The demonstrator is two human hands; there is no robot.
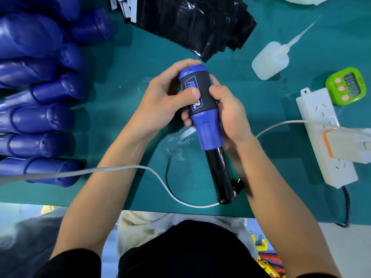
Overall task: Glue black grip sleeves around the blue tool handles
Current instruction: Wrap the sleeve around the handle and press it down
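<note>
A blue tool handle [208,127] with a black shaft pointing toward me is held over the middle of the green mat. A black grip sleeve [198,87] with blue lettering is wrapped around its upper part. My left hand [162,99] grips the handle from the left, thumb pressed on the sleeve's face. My right hand [230,115] clasps it from the right, thumb against the sleeve's edge. A pile of black sleeves [192,23] lies at the top centre. A white glue bottle [271,60] with a long nozzle lies at the upper right.
Several bare blue handles [40,117] are stacked along the left side. A white power strip [325,135] with a plug, a green timer [345,86] and a white cable [152,173] lie to the right and across the mat's front edge [100,205].
</note>
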